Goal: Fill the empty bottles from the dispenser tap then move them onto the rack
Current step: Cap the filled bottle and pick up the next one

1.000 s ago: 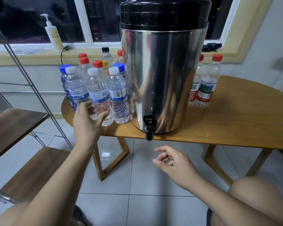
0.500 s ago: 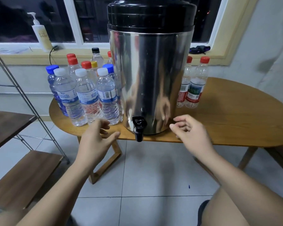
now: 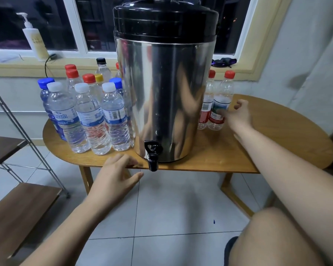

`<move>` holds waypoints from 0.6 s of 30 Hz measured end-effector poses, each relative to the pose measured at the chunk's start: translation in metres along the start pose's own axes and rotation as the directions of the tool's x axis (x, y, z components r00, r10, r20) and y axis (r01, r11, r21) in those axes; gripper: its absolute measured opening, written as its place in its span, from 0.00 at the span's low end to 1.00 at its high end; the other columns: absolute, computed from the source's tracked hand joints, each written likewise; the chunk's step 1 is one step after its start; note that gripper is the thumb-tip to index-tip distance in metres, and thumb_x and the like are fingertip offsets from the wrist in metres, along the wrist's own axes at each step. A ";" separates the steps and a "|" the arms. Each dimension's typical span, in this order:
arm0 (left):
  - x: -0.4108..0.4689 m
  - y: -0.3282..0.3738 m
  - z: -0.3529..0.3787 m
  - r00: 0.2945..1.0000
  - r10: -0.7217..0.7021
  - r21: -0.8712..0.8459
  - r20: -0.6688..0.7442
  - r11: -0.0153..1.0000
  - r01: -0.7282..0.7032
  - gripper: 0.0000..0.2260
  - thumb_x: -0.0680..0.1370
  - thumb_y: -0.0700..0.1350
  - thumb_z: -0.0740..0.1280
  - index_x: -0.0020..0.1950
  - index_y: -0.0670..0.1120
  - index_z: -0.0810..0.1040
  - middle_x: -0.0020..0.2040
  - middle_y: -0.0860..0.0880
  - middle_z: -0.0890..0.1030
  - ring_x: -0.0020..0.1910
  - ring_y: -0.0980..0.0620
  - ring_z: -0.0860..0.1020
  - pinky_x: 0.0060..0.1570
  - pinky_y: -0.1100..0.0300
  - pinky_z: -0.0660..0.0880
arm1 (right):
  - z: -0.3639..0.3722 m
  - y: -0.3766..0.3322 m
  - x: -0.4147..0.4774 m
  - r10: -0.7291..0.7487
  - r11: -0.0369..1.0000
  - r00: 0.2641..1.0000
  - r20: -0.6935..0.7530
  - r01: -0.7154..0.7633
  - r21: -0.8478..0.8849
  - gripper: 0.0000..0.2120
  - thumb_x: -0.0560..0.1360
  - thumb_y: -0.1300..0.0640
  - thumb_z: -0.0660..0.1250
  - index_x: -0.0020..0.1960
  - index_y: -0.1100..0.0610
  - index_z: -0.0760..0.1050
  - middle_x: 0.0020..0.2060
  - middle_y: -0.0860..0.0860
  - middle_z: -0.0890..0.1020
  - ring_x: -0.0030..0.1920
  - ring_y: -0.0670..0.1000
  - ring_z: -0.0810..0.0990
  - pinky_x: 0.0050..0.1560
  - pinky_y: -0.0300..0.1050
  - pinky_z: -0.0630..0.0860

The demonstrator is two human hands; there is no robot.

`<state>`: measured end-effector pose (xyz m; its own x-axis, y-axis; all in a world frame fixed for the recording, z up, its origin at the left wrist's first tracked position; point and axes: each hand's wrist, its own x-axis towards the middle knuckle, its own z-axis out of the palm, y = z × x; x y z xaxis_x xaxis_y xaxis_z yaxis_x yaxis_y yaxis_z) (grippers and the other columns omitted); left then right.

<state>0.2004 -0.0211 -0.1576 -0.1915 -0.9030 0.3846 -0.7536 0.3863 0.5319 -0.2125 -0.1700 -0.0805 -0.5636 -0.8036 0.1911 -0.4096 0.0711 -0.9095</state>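
Reaching farther right than a moment ago, the right hand (image 3: 238, 116) is now beside two empty red-capped bottles (image 3: 220, 100) near the table's (image 3: 277, 143) back edge. From left: rack shelves (image 3: 17, 206); filled bottles (image 3: 92, 120) at the left edge; left hand (image 3: 115, 177), fingers relaxed, on the front edge; dispenser tap (image 3: 152, 156); right hand's fingers spread, gripping nothing.

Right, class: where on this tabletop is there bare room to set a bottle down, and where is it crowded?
Widest bare patch: the table beyond the two red-capped bottles and the right hand. A narrower strip runs along the front edge, right of the tap. Crowded: left of the dispenser, where capped bottles stand packed.
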 end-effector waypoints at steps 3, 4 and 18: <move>0.000 -0.001 0.000 1.000 0.001 -0.004 0.010 1.000 -0.001 0.09 0.75 0.55 0.77 0.52 0.60 0.80 0.52 0.63 0.78 0.57 0.56 0.76 0.55 0.56 0.73 | 0.001 -0.004 0.015 0.002 0.999 0.997 0.079 -0.005 0.036 0.51 0.68 0.48 0.85 0.82 0.51 0.61 0.72 0.50 0.76 0.67 0.54 0.78 0.65 0.54 0.78; 0.000 -0.001 0.000 1.000 0.000 -0.002 0.012 1.000 0.000 0.09 0.75 0.55 0.77 0.52 0.61 0.80 0.52 0.63 0.78 0.57 0.55 0.76 0.55 0.56 0.73 | 0.002 -0.005 0.018 -0.006 0.998 0.995 0.100 0.000 0.062 0.50 0.69 0.50 0.85 0.82 0.51 0.61 0.71 0.50 0.77 0.66 0.53 0.79 0.65 0.54 0.78; -0.001 0.000 -0.004 0.999 -0.007 -0.001 0.032 1.000 0.007 0.09 0.76 0.56 0.77 0.53 0.60 0.81 0.52 0.63 0.78 0.58 0.56 0.76 0.54 0.55 0.75 | -0.020 -0.010 -0.039 -0.104 0.992 0.983 0.150 0.092 0.086 0.33 0.72 0.50 0.83 0.72 0.50 0.72 0.62 0.46 0.82 0.61 0.51 0.81 0.57 0.46 0.77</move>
<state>0.2031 -0.0194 -0.1545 -0.2067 -0.9111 0.3567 -0.7539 0.3806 0.5355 -0.2008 -0.1279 -0.0719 -0.4039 -0.8862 0.2271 -0.3968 -0.0540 -0.9163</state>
